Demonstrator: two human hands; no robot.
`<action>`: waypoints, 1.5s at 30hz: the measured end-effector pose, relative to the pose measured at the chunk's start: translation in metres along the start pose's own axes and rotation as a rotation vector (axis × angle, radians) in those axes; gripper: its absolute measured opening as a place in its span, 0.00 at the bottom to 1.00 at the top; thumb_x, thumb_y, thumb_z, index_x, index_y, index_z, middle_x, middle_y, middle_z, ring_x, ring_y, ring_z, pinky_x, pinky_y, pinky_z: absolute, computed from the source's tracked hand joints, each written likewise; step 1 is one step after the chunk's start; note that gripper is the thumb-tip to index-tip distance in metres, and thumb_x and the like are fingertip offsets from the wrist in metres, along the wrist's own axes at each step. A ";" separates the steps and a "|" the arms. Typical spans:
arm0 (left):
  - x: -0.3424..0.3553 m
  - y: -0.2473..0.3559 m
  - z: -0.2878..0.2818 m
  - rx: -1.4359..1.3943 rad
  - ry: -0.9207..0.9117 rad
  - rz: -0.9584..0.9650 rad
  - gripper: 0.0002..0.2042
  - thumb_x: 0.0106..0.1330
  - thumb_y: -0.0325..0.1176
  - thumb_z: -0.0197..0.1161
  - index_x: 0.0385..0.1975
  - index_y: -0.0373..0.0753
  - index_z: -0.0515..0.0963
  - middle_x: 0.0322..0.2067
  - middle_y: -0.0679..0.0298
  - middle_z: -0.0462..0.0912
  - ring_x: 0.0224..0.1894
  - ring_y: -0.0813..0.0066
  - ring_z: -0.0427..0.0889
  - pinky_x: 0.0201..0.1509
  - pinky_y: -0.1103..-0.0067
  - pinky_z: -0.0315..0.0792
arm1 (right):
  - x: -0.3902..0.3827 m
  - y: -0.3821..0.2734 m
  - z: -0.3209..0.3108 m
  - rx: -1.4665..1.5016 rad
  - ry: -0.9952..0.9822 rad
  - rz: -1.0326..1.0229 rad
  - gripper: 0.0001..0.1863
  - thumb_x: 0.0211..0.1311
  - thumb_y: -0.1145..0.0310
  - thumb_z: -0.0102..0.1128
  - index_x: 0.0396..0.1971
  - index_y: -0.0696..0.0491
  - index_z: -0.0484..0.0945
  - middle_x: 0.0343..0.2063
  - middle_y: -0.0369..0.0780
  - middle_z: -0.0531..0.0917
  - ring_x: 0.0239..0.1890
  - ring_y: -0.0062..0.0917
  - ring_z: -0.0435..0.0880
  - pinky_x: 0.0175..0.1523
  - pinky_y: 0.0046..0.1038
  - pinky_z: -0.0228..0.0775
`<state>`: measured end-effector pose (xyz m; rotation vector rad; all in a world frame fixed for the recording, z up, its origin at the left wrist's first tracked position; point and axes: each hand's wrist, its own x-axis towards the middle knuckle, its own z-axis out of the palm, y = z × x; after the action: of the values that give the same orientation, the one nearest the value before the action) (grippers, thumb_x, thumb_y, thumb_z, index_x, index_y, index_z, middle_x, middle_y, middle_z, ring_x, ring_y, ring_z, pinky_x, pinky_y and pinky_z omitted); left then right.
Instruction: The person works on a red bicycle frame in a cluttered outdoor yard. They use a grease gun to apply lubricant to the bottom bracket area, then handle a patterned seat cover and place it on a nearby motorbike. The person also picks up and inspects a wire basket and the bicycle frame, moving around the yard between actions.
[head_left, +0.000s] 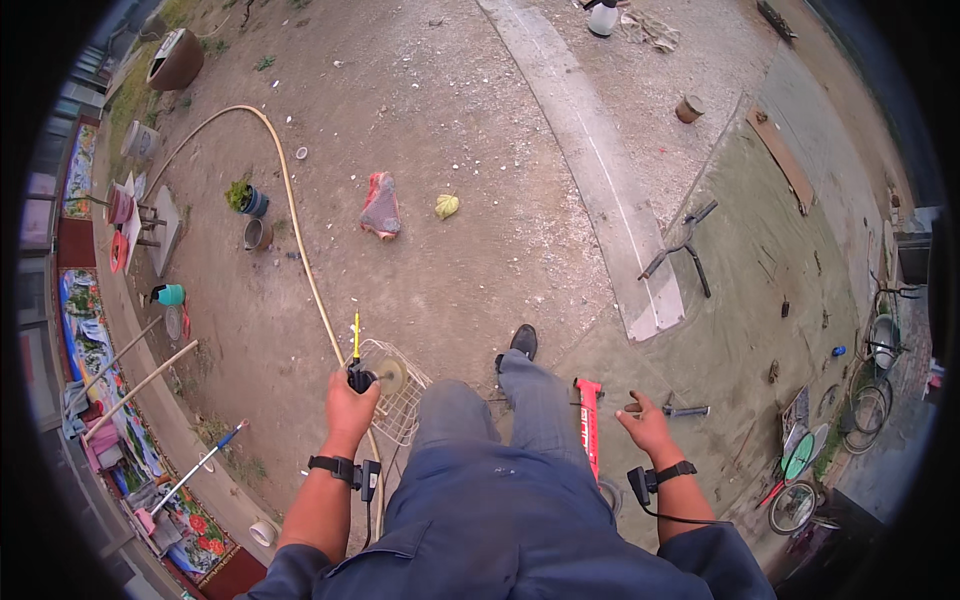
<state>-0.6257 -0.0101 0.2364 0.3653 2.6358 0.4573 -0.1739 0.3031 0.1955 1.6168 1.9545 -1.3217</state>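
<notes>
My left hand (pixel 350 405) grips a small black object with a thin yellow strip (pixel 356 335) sticking up from it, held over a white wire basket (pixel 405 410). A pale round piece (pixel 392 376) shows beside that hand. My right hand (pixel 645 425) has its fingers apart, with nothing in them, between a red metal frame piece (pixel 590 415) and a short dark bar (pixel 688 411) lying on the green ground sheet. My dark shoe (pixel 523 340) rests on the dirt ahead of me.
A curving hose (pixel 283 170) crosses the dirt. A cloth-like bundle (pixel 380 210) lies ahead. Handlebars (pixel 680 255) lie on a concrete strip (pixel 655 320), near a plank (pixel 780 160). Potted plant (pixel 250 200), long-handled tools (pixel 200 470) at left; wheels and bike parts (pixel 795 505) at right.
</notes>
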 end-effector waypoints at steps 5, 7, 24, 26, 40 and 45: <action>0.101 0.012 0.020 0.015 0.054 0.018 0.22 0.53 0.38 0.75 0.40 0.30 0.75 0.41 0.46 0.78 0.47 0.44 0.79 0.51 0.62 0.75 | 0.067 -0.051 -0.014 0.001 -0.059 0.035 0.39 0.59 0.57 0.72 0.67 0.59 0.68 0.47 0.51 0.86 0.43 0.35 0.88 0.48 0.33 0.80; 0.145 0.002 0.032 -0.017 0.055 -0.013 0.22 0.53 0.38 0.75 0.41 0.30 0.75 0.41 0.45 0.78 0.47 0.44 0.79 0.51 0.61 0.75 | 0.094 -0.075 -0.006 -0.016 -0.092 0.032 0.39 0.59 0.58 0.72 0.66 0.60 0.68 0.47 0.50 0.85 0.43 0.35 0.88 0.48 0.33 0.80; 0.473 -0.214 0.233 0.067 -0.018 -0.231 0.22 0.53 0.33 0.74 0.47 0.31 0.76 0.44 0.45 0.79 0.49 0.43 0.80 0.54 0.60 0.75 | 0.346 -0.265 0.201 -0.043 -0.415 0.162 0.33 0.66 0.67 0.69 0.67 0.59 0.67 0.50 0.45 0.83 0.49 0.27 0.85 0.54 0.29 0.78; 0.484 -0.233 0.255 0.072 0.008 -0.209 0.22 0.54 0.32 0.73 0.48 0.30 0.75 0.44 0.45 0.79 0.50 0.44 0.79 0.55 0.61 0.74 | 0.360 -0.270 0.215 -0.077 -0.442 0.167 0.32 0.66 0.68 0.68 0.67 0.59 0.67 0.50 0.44 0.83 0.49 0.26 0.85 0.54 0.29 0.77; 0.585 -0.146 0.235 0.057 0.010 0.238 0.23 0.59 0.32 0.70 0.56 0.37 0.77 0.62 0.46 0.71 0.64 0.47 0.72 0.67 0.60 0.67 | 0.377 -0.309 0.221 -0.010 -0.423 0.297 0.33 0.63 0.64 0.71 0.65 0.58 0.71 0.48 0.47 0.84 0.50 0.30 0.86 0.56 0.30 0.77; 0.655 -0.094 0.294 0.288 -0.157 0.414 0.21 0.60 0.35 0.68 0.54 0.35 0.81 0.65 0.45 0.71 0.66 0.46 0.70 0.69 0.62 0.66 | 0.380 -0.301 0.217 0.029 -0.395 0.323 0.33 0.63 0.64 0.70 0.65 0.58 0.70 0.50 0.47 0.84 0.50 0.30 0.85 0.56 0.30 0.77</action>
<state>-1.0767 0.1925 -0.2927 1.0070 2.4699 0.1607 -0.6372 0.3870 -0.0501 1.4684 1.3876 -1.4088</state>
